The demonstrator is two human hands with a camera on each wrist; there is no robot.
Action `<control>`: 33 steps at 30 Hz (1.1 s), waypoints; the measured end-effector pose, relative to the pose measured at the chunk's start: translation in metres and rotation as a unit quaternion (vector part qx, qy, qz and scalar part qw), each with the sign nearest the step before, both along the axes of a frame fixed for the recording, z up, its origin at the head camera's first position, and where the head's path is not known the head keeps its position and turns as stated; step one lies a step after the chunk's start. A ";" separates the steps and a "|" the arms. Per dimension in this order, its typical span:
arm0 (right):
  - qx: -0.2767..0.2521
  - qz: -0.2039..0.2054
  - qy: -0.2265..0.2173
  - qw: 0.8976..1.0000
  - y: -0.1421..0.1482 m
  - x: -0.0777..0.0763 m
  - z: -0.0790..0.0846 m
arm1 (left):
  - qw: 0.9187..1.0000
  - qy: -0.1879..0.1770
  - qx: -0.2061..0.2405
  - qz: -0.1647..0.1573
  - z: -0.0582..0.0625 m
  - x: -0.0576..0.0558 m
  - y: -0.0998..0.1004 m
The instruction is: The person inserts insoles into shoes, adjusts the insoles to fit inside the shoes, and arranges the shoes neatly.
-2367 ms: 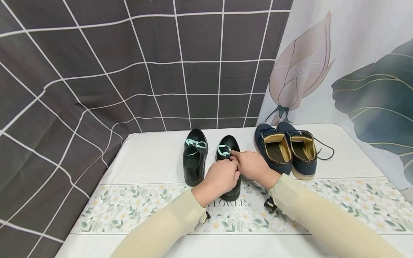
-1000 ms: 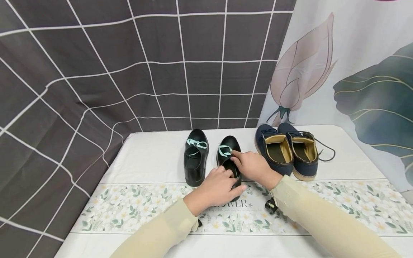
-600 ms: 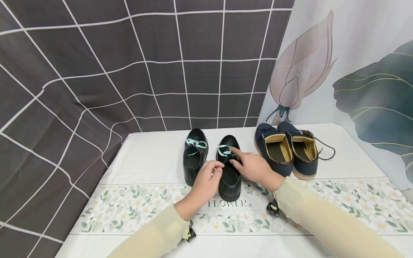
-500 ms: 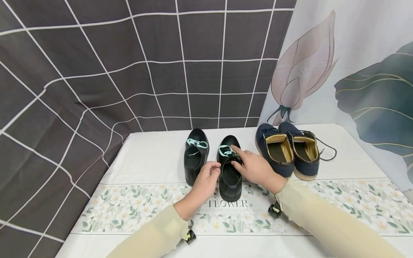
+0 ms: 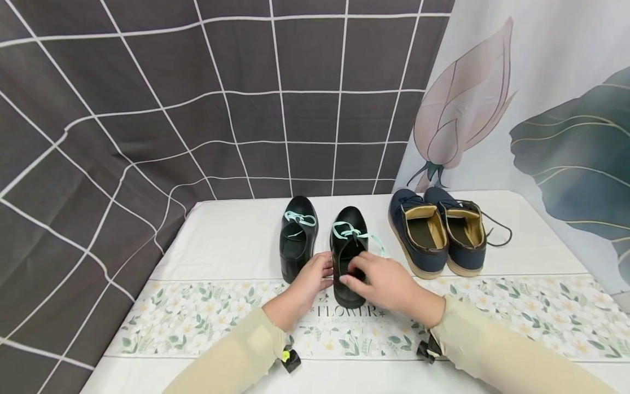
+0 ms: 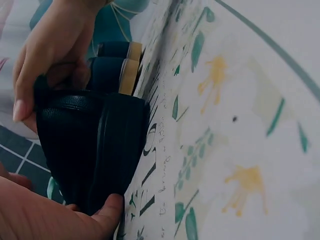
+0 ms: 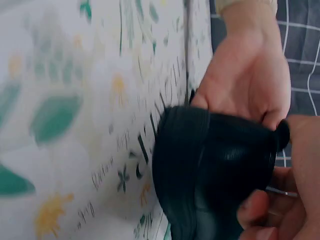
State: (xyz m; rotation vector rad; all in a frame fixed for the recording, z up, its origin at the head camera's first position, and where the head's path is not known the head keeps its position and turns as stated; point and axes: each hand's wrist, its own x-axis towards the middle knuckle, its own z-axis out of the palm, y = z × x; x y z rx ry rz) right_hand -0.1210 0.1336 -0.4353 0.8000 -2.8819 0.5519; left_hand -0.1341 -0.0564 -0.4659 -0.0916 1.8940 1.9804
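Observation:
A black shoe (image 5: 350, 295) with mint-green laces (image 5: 351, 231) stands toe away in the middle of the table. One lace end hangs over its right side. My left hand (image 5: 309, 280) rests thumb and fingers against the shoe's left side near the heel, fingers fairly straight. My right hand (image 5: 386, 282) holds the right side of the shoe's collar. Its thumb and index finger reach over the opening, and other fingers bend against the outside in the right wrist view. A matching black shoe (image 5: 297, 249), laces tied in a bow, stands to the left.
Two navy shoes (image 5: 433, 257) with tan lining stand at the right, one dark lace trailing onto the white tablecloth (image 5: 236, 235). A dark grid curtain (image 5: 246, 120) hangs behind the table, beside a flower-printed white one (image 5: 462, 120).
My right hand has let go of the lace and come back to the shoe's collar; the lace end now shows at the right. My left hand has come against the shoe's left side.

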 end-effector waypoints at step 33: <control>-0.004 0.095 0.098 0.991 -0.004 0.024 0.010 | 0.999 0.023 0.013 -0.039 0.027 0.018 -0.009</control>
